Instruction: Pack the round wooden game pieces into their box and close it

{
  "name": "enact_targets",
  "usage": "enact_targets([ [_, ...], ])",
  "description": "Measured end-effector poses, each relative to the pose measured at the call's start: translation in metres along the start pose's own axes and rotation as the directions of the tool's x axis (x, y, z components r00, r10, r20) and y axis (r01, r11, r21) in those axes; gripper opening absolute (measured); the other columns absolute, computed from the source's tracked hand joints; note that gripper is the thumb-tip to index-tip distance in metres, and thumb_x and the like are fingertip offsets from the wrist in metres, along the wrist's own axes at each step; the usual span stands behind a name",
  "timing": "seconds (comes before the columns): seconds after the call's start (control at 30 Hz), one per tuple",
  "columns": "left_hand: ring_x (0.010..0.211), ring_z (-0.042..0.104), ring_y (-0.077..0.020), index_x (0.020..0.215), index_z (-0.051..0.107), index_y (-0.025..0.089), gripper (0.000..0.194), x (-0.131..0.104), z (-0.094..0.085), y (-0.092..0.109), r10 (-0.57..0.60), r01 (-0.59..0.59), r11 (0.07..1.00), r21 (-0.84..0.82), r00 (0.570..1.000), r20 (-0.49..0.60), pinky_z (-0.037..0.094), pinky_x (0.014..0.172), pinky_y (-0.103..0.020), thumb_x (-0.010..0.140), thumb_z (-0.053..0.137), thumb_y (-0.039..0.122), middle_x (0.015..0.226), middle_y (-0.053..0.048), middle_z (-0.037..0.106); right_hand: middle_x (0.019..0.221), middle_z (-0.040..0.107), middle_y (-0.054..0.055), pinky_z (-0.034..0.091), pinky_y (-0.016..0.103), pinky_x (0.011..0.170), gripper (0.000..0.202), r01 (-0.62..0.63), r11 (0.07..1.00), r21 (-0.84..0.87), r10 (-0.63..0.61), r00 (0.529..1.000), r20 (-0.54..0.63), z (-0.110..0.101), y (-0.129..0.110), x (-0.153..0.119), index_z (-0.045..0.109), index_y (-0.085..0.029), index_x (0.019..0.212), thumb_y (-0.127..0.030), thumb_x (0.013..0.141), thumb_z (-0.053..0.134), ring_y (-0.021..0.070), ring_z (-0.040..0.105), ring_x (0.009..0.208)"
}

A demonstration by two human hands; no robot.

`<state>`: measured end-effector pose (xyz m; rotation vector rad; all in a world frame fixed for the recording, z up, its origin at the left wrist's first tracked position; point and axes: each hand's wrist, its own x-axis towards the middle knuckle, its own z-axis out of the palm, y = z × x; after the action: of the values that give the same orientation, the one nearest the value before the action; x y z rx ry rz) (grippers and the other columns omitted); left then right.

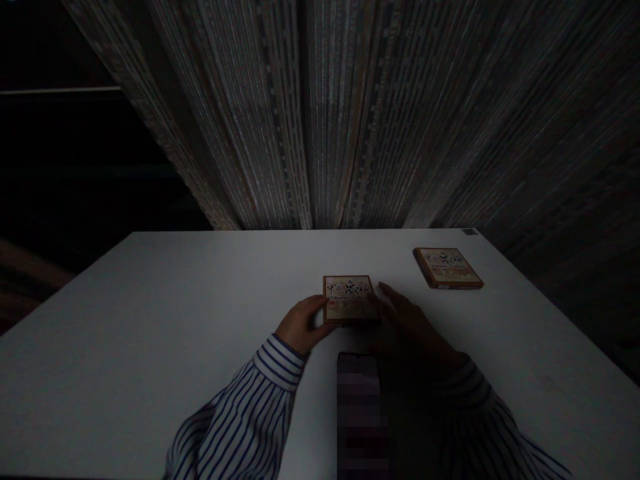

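Observation:
A flat square Chinese chess box with a brown border and dark lettering on its lid is in front of me. My left hand grips its left side, thumb along the near corner and fingers at the left edge. My right hand is at the right side in deep shadow. One of its digits touches the box's right edge, while another stretches out beside it, apart from the box. Whether the box rests fully on the table cannot be told. A second, matching box lies farther back to the right.
A white table spreads under both hands. Nearer me, below the box, lies a dark phone-like slab, partly pixelated. Striped curtains hang behind the far edge. A small dark square marks the far right corner.

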<state>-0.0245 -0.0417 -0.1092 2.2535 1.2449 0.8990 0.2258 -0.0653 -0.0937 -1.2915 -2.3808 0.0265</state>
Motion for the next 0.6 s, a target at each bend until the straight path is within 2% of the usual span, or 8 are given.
enact_targets([
  [0.1,0.107,0.056,-0.0233,0.114,0.052,0.016,0.047,0.0,0.0,0.001,0.005,-0.005,1.0,0.01,1.0,-0.013,0.045,0.091,-0.045,0.071,0.066,0.026,0.115,-0.013,0.06,0.146,0.021,0.019,0.028,0.054,0.098,0.093,0.046,0.999,-0.029,-0.045,0.998,0.047,0.003,-0.009,-0.002,0.022,-0.021,0.141,-0.053,0.064,0.064,0.0344,0.022,0.132],
  [0.27,0.108,0.055,-0.0244,0.115,0.052,0.015,0.048,-0.001,0.0,0.001,-0.015,0.015,0.999,0.031,1.0,0.003,0.046,0.09,-0.045,0.071,0.066,0.026,0.116,-0.014,0.059,0.147,0.02,0.018,0.017,0.058,0.1,0.092,0.055,0.995,-0.087,-0.043,0.99,0.135,0.006,-0.023,-0.003,0.016,-0.023,0.142,-0.051,0.067,0.062,0.0332,0.015,0.134],
  [0.43,0.107,0.056,-0.0246,0.114,0.053,0.017,0.047,0.0,-0.001,0.002,-0.019,0.019,0.999,0.031,1.0,0.008,0.046,0.09,-0.045,0.07,0.066,0.027,0.115,-0.013,0.06,0.147,0.02,0.018,0.017,0.06,0.1,0.095,0.059,0.995,-0.076,-0.048,0.989,0.139,0.005,-0.019,-0.004,0.022,-0.022,0.141,-0.052,0.062,0.065,0.0351,0.014,0.134],
  [0.6,0.107,0.056,-0.025,0.114,0.054,0.018,0.046,0.0,-0.001,0.002,-0.026,0.026,0.999,0.038,1.0,0.001,0.046,0.091,-0.046,0.07,0.067,0.029,0.116,-0.014,0.06,0.143,0.029,0.019,0.027,0.057,0.098,0.075,0.034,0.997,-0.075,-0.028,0.997,0.07,-0.001,-0.007,0.0,0.025,-0.02,0.139,-0.042,0.075,0.057,0.0331,0.026,0.13],
])
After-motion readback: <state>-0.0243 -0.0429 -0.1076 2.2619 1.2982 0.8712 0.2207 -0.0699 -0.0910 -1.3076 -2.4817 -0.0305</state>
